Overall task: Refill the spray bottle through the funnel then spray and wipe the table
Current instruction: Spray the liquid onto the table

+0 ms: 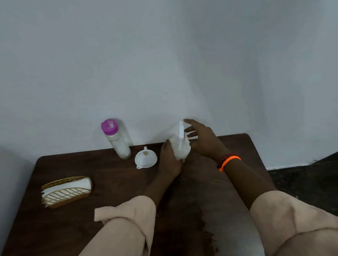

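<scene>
Rolled sleeves sit closest to me. My left hand wraps the spray bottle, just right of the funnel; my right hand, fingers spread, is at its head. I'd judge I'm unscrewing; next, seat the funnel.

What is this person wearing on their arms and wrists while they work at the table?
Both arms wear loose, pale beige long sleeves with wide unbuttoned cuffs pushed back up the forearms: the left sleeve and the right sleeve. The right wrist carries two bracelets side by side, a bright orange braided band and a dark red beaded bracelet. The left wrist is bare. No gloves or rings show.
</scene>
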Available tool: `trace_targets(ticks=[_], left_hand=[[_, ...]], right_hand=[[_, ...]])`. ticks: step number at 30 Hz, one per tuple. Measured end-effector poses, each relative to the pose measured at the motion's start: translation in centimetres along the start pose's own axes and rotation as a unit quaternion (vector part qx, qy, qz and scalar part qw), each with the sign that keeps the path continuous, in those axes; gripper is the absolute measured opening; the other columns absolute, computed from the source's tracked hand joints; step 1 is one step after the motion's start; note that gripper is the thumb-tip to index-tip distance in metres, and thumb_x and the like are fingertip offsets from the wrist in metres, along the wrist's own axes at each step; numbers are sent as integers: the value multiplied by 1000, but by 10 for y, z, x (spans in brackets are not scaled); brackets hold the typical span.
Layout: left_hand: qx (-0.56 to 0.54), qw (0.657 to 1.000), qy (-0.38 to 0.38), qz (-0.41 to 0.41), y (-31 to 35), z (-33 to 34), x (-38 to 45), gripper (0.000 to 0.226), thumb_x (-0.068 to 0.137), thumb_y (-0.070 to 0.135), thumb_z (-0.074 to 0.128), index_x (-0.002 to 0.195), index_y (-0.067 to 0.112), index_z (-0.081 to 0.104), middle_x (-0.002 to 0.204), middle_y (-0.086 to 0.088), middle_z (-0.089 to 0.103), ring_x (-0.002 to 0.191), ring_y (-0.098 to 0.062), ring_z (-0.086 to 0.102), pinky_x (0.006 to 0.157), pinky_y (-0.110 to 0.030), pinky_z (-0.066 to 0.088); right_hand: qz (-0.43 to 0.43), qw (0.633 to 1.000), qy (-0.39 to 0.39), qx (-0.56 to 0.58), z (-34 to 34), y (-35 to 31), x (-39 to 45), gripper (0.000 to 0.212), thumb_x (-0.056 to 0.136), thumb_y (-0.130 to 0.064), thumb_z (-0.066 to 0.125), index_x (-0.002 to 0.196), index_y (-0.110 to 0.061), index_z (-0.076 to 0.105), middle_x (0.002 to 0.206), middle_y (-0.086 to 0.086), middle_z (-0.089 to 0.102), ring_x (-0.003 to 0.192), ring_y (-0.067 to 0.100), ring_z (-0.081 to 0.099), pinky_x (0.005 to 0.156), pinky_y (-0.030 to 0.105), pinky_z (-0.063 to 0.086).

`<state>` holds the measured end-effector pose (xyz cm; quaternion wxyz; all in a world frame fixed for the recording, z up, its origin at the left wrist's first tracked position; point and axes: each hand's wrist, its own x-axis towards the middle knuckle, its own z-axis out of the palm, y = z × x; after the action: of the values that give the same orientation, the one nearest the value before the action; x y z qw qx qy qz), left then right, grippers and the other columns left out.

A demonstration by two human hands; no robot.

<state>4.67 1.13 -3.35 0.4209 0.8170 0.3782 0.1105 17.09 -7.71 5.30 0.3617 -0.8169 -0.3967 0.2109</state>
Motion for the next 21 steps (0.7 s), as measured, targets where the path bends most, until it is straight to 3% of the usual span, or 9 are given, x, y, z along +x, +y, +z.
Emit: trace_targets(ticks=[6,10,15,19,21], left_hand=[[4,999,16,29,4,-34,-31,58,84,4,71,138,-1,49,137,-17,59,130,-33,54,113,-44,42],[13,999,0,44,5,-58,-66,68,93,9,63,152,-3,31,153,-18,44,144,-31,39,121,-36,32],[26,999,-6,40,-18,-92,-106,63,97,15,60,152,0,33,151,-16,45,142,-28,40,117,-32,31],[32,999,5,28,-59,-134,-133,56,96,18,62,147,5,45,147,-10,52,139,-25,46,116,-34,37],[22,999,13,19,-81,-157,-142,51,93,19,66,142,10,53,141,-5,59,133,-20,53,112,-34,43]], right_hand=[[24,999,14,-45,2,-16,-37,72,82,2,72,148,-16,48,126,10,65,103,23,67,90,32,57],[50,996,42,-66,15,-33,-65,66,82,-1,71,144,-8,50,119,14,69,107,28,67,95,39,55],[106,983,121,-92,48,-58,-101,17,78,-4,73,91,6,69,97,20,71,95,37,67,80,38,52],[125,986,84,-77,96,-83,-119,17,80,-9,78,92,1,73,105,17,71,106,33,66,86,31,49],[113,990,59,-65,123,-97,-117,17,80,-9,77,93,1,72,105,16,70,107,32,65,88,34,50]])
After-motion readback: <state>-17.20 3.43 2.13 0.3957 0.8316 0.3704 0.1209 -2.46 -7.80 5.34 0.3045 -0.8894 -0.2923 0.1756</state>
